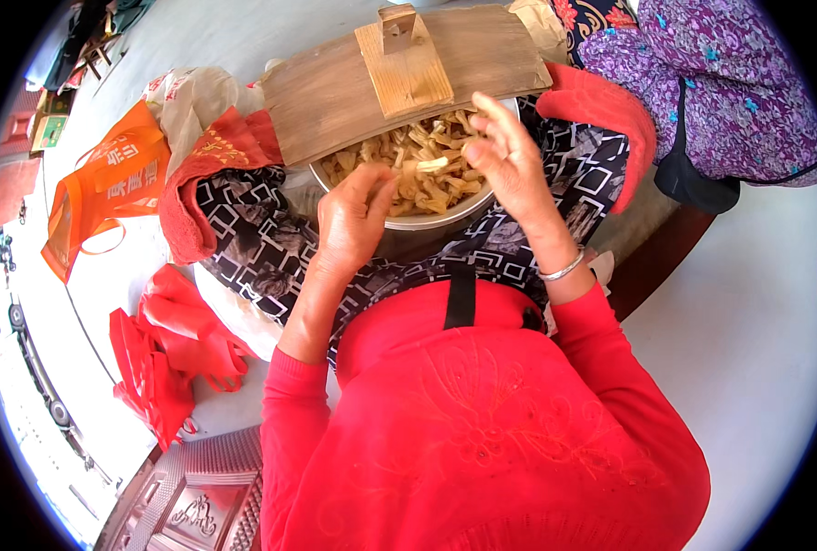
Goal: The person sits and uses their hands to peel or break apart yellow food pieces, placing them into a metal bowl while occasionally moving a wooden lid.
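Note:
A round metal pot (408, 223) holds many pale tan-yellow pieces (427, 195), perhaps dried food, with one lighter piece lying on top. My left hand (353, 216) is at the pot's near left rim, fingers curled together; what they hold, if anything, is hidden. My right hand (509, 165) is raised over the pot's right side, fingers apart, nothing visible in it. A wooden board (316, 92) with a raised block (404, 69) lies across the back of the pot. Black-and-white patterned cloth (252, 248) surrounds the pot, with red padded cloth (610, 110) at both sides.
An orange bag (105, 193) is at the left, red bags (160, 349) on the pale floor below it. A carved reddish-brown panel (197, 505) is at lower left. Purple floral fabric (702, 83) with a dark strap is at upper right, beside a dark wooden edge (656, 257).

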`<state>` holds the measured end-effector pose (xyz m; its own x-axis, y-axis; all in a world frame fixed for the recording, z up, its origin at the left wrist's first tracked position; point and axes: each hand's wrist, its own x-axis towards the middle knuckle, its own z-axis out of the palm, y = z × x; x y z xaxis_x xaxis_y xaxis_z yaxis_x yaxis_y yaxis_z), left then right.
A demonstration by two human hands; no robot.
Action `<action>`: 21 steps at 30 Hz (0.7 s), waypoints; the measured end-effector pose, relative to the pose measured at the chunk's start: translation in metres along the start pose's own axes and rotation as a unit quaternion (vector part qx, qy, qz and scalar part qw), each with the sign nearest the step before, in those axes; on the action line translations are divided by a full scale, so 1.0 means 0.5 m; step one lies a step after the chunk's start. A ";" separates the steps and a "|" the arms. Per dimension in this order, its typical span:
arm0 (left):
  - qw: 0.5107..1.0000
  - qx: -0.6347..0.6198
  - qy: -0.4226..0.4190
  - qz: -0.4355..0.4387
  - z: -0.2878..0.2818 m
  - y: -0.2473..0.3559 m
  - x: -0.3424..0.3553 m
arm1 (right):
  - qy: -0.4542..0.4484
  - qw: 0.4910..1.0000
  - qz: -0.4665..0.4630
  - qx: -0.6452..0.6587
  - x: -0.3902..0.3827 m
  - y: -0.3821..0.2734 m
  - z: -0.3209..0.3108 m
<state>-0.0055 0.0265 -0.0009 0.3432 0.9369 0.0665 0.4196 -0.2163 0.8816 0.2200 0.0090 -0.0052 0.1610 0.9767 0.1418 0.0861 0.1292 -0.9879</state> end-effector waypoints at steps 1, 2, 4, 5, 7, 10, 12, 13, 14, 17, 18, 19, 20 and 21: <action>0.997 0.062 0.009 0.046 -0.004 0.017 0.006 | -0.009 0.999 0.037 -0.023 0.012 -0.026 -0.009; 0.996 0.064 0.003 0.057 -0.005 0.025 0.010 | -0.060 0.997 0.055 -0.013 0.027 -0.041 -0.011; 0.990 0.066 -0.002 0.125 0.000 0.041 0.033 | -0.170 0.979 0.101 -0.040 0.060 -0.085 -0.012; 0.985 0.067 -0.003 0.159 0.005 0.047 0.041 | -0.209 0.975 0.067 -0.019 0.070 -0.074 -0.004; 0.995 -0.013 -0.034 0.095 0.015 0.055 0.057 | -0.309 0.927 0.204 0.058 0.091 -0.074 -0.001; 0.966 -0.210 -0.125 -0.083 0.005 0.070 0.072 | -0.296 0.915 0.257 0.099 0.094 -0.076 -0.019; 0.952 -0.246 -0.159 -0.090 -0.012 0.049 0.082 | -0.311 0.908 0.264 0.099 0.102 -0.080 -0.042; 0.944 -0.265 -0.175 -0.093 -0.019 0.038 0.086 | -0.319 0.904 0.267 0.098 0.106 -0.083 -0.048; 0.940 -0.255 -0.195 -0.116 -0.021 0.030 0.084 | -0.314 0.906 0.270 0.087 0.101 -0.084 -0.046; 0.948 -0.247 -0.172 -0.103 -0.032 0.036 0.109 | -0.245 0.942 0.225 0.045 0.111 -0.090 -0.039; 0.942 -0.266 -0.174 -0.105 -0.035 0.026 0.122 | -0.228 0.949 0.211 0.056 0.117 -0.082 -0.035; 0.946 -0.251 -0.169 -0.116 -0.043 0.021 0.135 | -0.210 0.959 0.183 0.042 0.124 -0.071 -0.029; 0.950 -0.235 -0.164 -0.127 -0.050 0.021 0.148 | -0.192 0.969 0.156 0.027 0.131 -0.060 -0.022; 0.953 -0.218 -0.156 -0.139 -0.058 0.022 0.160 | -0.175 0.976 0.128 0.015 0.142 -0.058 -0.012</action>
<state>0.0021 0.1071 0.0279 0.5326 0.7988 -0.2797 0.1641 0.2268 0.9600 0.2350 0.0733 0.0338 -0.1729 0.9757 -0.1346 0.0583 -0.1263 -0.9903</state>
